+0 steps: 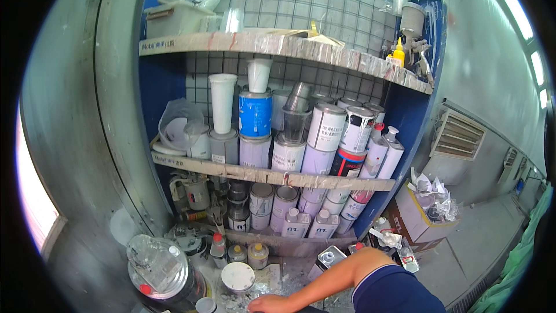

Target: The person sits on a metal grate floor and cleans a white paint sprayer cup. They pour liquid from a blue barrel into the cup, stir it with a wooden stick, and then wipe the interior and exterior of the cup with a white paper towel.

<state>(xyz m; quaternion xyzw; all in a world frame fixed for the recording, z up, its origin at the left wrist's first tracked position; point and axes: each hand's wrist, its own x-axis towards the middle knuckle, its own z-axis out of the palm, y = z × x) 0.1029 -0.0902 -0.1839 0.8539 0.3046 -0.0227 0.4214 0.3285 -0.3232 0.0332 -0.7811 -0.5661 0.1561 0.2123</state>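
Note:
My right arm reaches in from the lower right in a dark blue sleeve, bent across toward the left. My right hand (269, 304) is low at the bottom edge, which cuts off part of it. Its fingers are too little shown to tell what they hold, if anything. Closest to it is a round white-topped can (238, 277), just beyond and left of the fingers. A small pale cup (205, 305) stands farther left. Behind the can are two small yellow-capped containers (258, 255) and a red-capped bottle (218, 249). My left hand is out of view.
A blue shelf rack (272, 177) holds several paint cans, plastic cups and bottles. Spray guns (412, 20) hang at its upper right. A big drum (162, 278) stands lower left. Metal tins (330, 257) lie beside my forearm; a cardboard box (425, 226) of crumpled waste stands right.

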